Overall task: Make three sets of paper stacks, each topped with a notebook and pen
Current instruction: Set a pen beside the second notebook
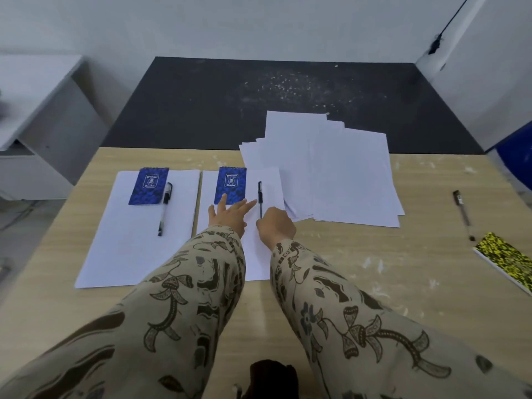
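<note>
A left paper stack [126, 249] carries a blue notebook [148, 186] and a pen [164, 208]. On the middle paper stack [256, 254] lie a second blue notebook [231, 183] and a black pen [260, 198]. My left hand [230, 215] rests flat on this stack with fingers spread, fingertips by the notebook's lower edge. My right hand [277, 226] is curled at the pen's lower end and appears to pinch it. Loose white sheets [331, 171] are spread at the right. A third pen [463, 213] and a yellow-patterned notebook [506, 262] lie near the right edge.
The wooden table [359, 263] meets a black mat [230, 105] behind it. A white cabinet [31, 116] stands to the left, and a white panel with a blue object [515, 151] stands at the right.
</note>
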